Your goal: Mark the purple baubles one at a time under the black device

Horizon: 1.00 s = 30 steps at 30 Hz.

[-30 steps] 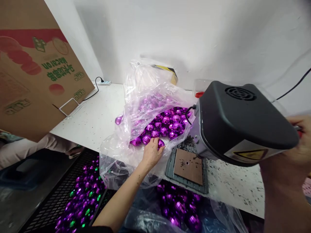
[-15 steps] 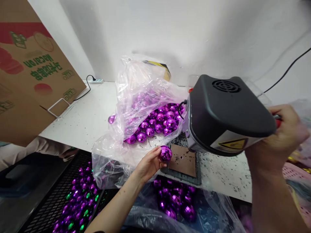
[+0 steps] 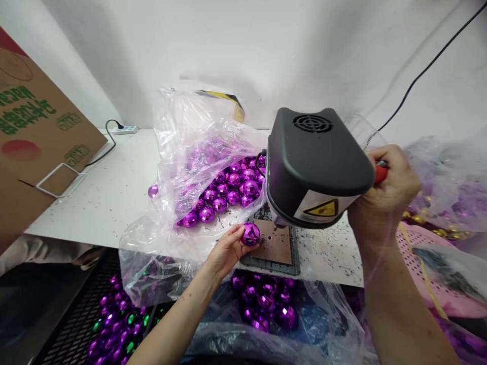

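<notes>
My left hand [image 3: 230, 248] pinches a shiny purple mirror-faceted ball [image 3: 251, 234] between thumb and fingers. The ball is just left of the hole in a square brown plate [image 3: 276, 246], which lies on the dark base of a machine. Above the plate looms the machine's black rounded housing [image 3: 319, 162], with a vent on top and a yellow warning label. On its right side my right hand [image 3: 391, 177] is wrapped round a red handle [image 3: 381, 172]. Many similar purple balls [image 3: 234, 180] lie in a clear plastic bag [image 3: 167, 167] behind my left hand.
Below the table edge, an open plastic bag [image 3: 327, 324] holds more purple balls. A black mesh crate [image 3: 68, 319] with purple and green balls is at lower left. A cardboard box [image 3: 34, 132] stands left; a pink basket [image 3: 426, 253] sits right. Dark scraps litter the white table [image 3: 125, 167].
The whole view has swung to the right, so everything sits further left. My left hand with the ball is slightly nearer the plate's hole. My right hand stays on the handle.
</notes>
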### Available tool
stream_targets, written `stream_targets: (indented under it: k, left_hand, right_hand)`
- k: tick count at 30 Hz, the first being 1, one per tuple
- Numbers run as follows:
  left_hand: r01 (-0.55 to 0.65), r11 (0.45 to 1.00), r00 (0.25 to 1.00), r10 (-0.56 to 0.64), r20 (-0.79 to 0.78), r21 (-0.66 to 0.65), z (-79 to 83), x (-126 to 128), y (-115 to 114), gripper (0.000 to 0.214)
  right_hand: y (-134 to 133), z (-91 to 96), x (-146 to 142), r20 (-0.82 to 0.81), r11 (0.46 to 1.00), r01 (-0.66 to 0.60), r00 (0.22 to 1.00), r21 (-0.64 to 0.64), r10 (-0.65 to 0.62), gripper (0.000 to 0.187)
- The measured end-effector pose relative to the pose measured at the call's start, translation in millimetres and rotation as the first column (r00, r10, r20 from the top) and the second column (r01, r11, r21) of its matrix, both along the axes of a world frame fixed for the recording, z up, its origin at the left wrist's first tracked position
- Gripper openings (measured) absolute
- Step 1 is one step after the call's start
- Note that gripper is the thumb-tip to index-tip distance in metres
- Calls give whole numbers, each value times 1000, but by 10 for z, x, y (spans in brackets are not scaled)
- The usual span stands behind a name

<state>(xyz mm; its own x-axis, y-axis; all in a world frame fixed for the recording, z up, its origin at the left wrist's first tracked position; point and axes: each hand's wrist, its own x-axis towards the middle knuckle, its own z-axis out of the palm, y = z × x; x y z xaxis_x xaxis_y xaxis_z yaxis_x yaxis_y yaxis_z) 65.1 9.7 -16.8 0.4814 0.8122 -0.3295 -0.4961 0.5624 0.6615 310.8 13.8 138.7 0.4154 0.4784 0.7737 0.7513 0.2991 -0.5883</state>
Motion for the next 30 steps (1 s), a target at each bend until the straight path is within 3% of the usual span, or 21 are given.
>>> stream_targets:
  k: [3,5,8,10,19,25,30]
  left_hand:
    - [32,997,986,-19,-168,76,14,27,3,43]
    - [4,974,937,76,-340,228,-1,68,3,45]
    - [34,863,840,249,-483,504,-65,156,-5,50]
    - [110,801,817,264,-513,588,-122,219,-18,50]
    - [226,647,768,341,-542,728,-311,409,-69,49]
    - [446,473,654,408,-638,760,-335,502,-27,49]
    - [535,396,600,444,-666,746,-317,525,-46,51]
  right_hand:
    - [2,11,4,7,1000,-2,1000,0,2,34]
    - [6,10,13,10,1000,-2,1000,5,2,34]
    - [8,5,20,15,1000,-6,1000,8,6,33]
    - [5,7,15,20,1000,-11,1000,6,11,33]
    - [-9,24,-10,17,1000,-16,1000,4,16,32]
    - [-29,40,-7,18,999,-32,999,-4,32,30]
    - [-36,31,5,21,1000,-30,999,-10,30,33]
